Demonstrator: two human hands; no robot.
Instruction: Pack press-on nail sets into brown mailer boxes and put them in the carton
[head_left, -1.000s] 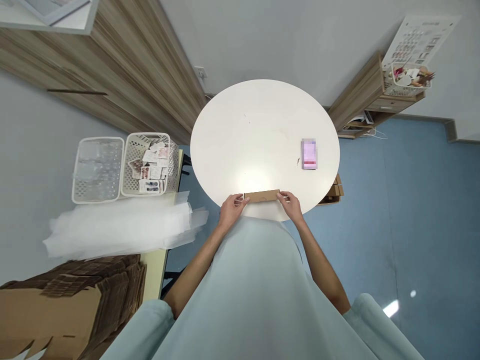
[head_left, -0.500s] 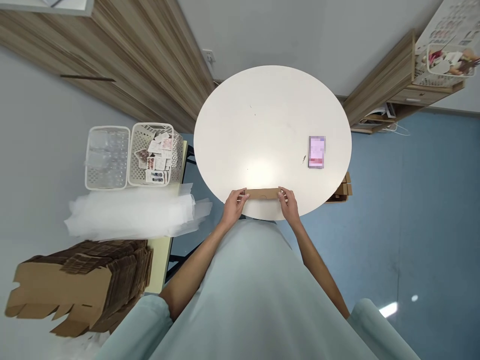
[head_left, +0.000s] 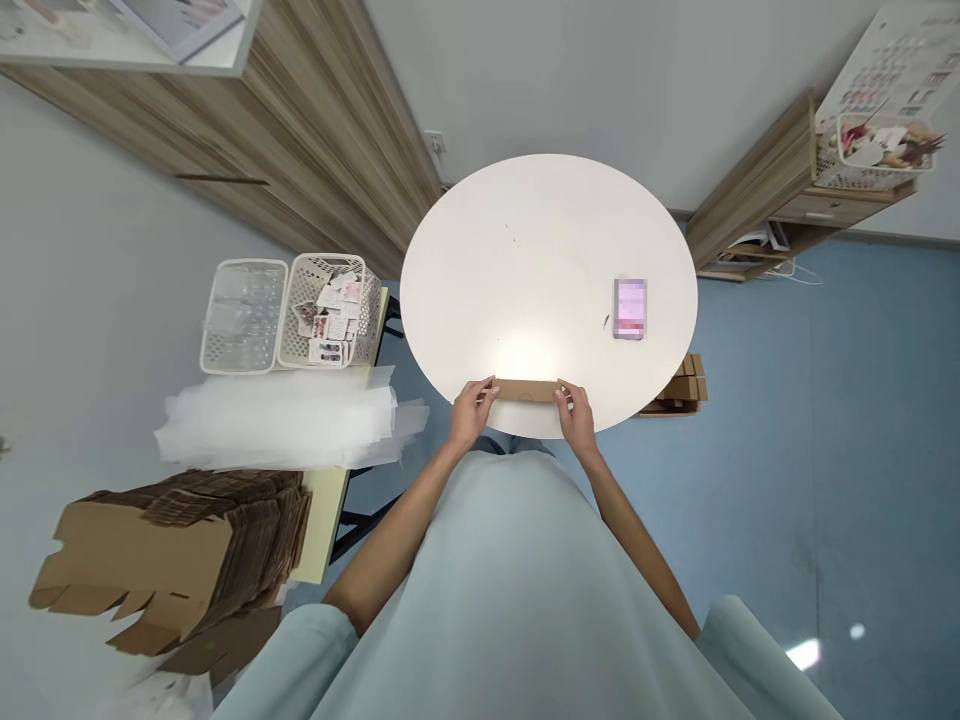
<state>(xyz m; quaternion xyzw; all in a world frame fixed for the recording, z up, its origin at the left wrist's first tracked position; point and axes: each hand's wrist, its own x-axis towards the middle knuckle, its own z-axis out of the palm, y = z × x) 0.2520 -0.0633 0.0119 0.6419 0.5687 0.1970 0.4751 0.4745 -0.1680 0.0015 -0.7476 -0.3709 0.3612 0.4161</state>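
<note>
A narrow brown cardboard box point(head_left: 527, 391) lies crosswise near the front edge of the white round table point(head_left: 540, 220). Its long side faces me, with a small curved mark at the middle. My left hand point(head_left: 472, 408) grips the left end between thumb and fingers. At the other end my right hand point(head_left: 576, 412) pinches it the same way. Farther back on the right of the table lies a pink and purple flat item point(head_left: 630, 309), its face blurred out.
On the left, a side table point(head_left: 321, 520) bears flat cardboard boxes point(head_left: 142, 560), white packing sheets point(head_left: 285, 420) and a basket of small packets point(head_left: 330, 310); a basket of clear plastic point(head_left: 244, 315) is beside it. A carton point(head_left: 679, 385) of brown boxes is at lower right.
My view has shifted slightly, so the surroundings sit differently in the picture. Both hands still hold the cardboard box at its ends, nearly unmoved.
</note>
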